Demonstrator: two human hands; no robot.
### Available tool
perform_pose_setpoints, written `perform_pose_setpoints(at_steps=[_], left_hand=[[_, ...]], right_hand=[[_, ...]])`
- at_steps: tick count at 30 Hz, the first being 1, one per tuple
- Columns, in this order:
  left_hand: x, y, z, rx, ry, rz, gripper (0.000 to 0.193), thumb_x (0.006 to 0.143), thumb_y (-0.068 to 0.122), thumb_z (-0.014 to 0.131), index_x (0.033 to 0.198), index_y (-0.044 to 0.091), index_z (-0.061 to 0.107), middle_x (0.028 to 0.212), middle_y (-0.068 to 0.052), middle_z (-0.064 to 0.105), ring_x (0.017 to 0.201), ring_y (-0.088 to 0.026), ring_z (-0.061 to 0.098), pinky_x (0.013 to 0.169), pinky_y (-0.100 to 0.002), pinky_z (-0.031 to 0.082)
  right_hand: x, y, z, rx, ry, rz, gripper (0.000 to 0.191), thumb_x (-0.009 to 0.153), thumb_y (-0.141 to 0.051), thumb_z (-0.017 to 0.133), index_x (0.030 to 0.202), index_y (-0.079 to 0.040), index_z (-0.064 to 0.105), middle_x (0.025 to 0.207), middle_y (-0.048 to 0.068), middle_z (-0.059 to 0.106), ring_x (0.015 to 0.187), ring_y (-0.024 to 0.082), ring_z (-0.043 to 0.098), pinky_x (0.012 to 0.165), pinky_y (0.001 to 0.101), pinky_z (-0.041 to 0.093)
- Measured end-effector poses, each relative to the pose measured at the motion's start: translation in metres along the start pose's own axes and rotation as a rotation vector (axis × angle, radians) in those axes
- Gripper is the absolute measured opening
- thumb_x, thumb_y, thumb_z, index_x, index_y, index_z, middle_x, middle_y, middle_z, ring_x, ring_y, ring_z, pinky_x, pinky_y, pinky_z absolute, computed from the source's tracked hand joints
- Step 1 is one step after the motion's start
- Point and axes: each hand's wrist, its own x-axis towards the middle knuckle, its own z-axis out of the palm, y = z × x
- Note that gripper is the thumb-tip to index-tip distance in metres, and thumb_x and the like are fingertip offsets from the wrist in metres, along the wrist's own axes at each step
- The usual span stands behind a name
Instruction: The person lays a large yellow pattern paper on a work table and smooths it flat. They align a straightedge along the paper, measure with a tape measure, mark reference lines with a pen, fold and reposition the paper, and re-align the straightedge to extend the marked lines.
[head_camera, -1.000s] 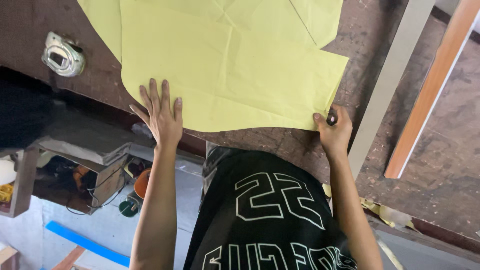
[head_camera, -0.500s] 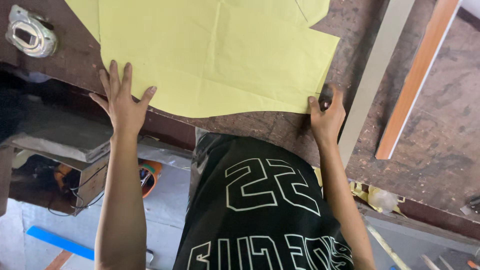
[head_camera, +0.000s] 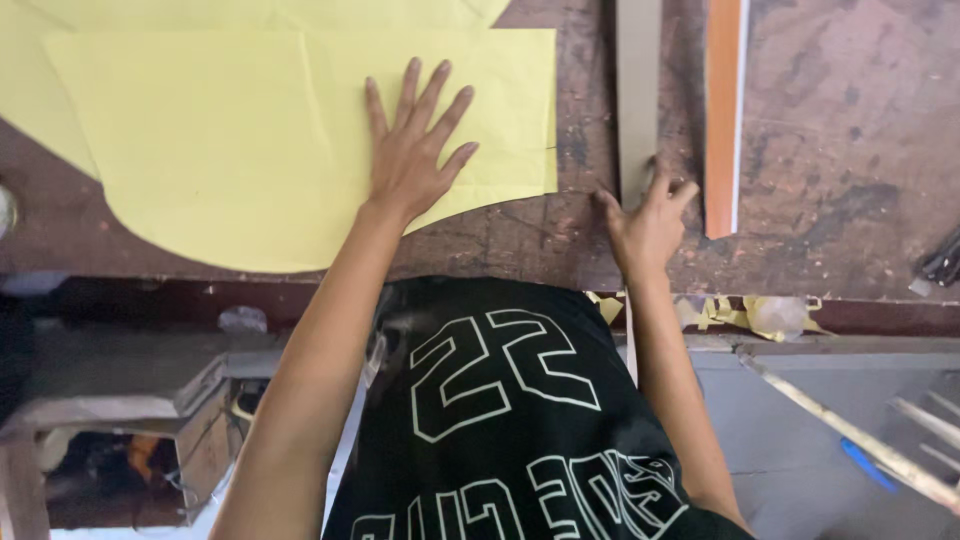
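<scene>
A large pale yellow sheet with a curved near edge lies flat on a worn brown worktable. My left hand rests palm down on the sheet near its right side, fingers spread. My right hand sits on the table just right of the sheet, its fingers touching the near end of a long grey strip. An orange strip lies parallel just to the right of the grey one.
Yellow scraps hang at the table's near edge. A dark object pokes in at the right edge. Below the table are shelves and clutter at left and grey boards at right.
My left hand moved from the sheet's near-left edge up onto its right part. My right hand left the sheet's corner and went right to the grey strip. The view shifted.
</scene>
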Motion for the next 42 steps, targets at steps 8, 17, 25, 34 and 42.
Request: perform_pose_setpoints(at_steps=[8, 17, 25, 34, 42], left_hand=[[0.064, 0.014, 0.004, 0.024, -0.072, 0.203, 0.07, 0.103, 0.064, 0.049, 0.159, 0.023, 0.047, 0.171, -0.008, 0.026, 0.159, -0.032, 0.008, 0.121, -0.073, -0.006], [0.064, 0.004, 0.02, 0.111, -0.093, 0.237, 0.069, 0.11, 0.054, 0.049, 0.161, 0.009, 0.039, 0.172, -0.012, 0.024, 0.16, -0.035, 0.012, 0.121, -0.072, -0.004], [0.066, -0.004, 0.021, -0.111, 0.009, 0.275, 0.065, 0.11, 0.037, 0.062, 0.163, 0.012, 0.033, 0.17, -0.022, 0.02, 0.161, -0.038, 0.009, 0.128, -0.067, -0.003], [0.072, 0.023, 0.013, 0.1, -0.229, 0.243, 0.076, 0.11, 0.056, 0.062, 0.167, 0.014, 0.035, 0.173, -0.011, 0.02, 0.158, -0.041, 0.005, 0.121, -0.072, -0.008], [0.071, 0.036, 0.007, 0.154, -0.26, 0.184, 0.078, 0.108, 0.061, 0.063, 0.169, 0.024, 0.03, 0.174, -0.013, 0.017, 0.16, -0.038, 0.004, 0.124, -0.068, -0.009]], right_hand=[[0.011, 0.015, 0.005, 0.052, 0.079, -0.033, 0.072, 0.083, -0.037, 0.09, 0.137, -0.006, 0.055, 0.125, 0.02, 0.057, 0.106, 0.045, 0.064, 0.082, 0.0545, 0.053], [-0.17, -0.002, -0.004, 0.19, 0.04, 0.032, 0.072, 0.078, -0.034, 0.084, 0.14, -0.007, 0.059, 0.115, 0.02, 0.061, 0.086, 0.042, 0.067, 0.069, 0.0486, 0.057], [-0.24, -0.008, 0.038, 0.081, -0.084, 0.287, 0.069, 0.077, -0.038, 0.086, 0.137, -0.015, 0.063, 0.107, 0.015, 0.062, 0.077, 0.037, 0.067, 0.063, 0.0471, 0.055], [-0.263, -0.023, 0.06, 0.169, -0.042, 0.367, 0.07, 0.076, -0.036, 0.087, 0.138, -0.014, 0.063, 0.103, 0.014, 0.06, 0.074, 0.036, 0.068, 0.062, 0.0474, 0.055], [-0.265, -0.019, 0.057, 0.224, -0.041, 0.394, 0.068, 0.08, -0.033, 0.087, 0.14, -0.014, 0.061, 0.106, 0.013, 0.061, 0.077, 0.034, 0.068, 0.063, 0.0459, 0.056]])
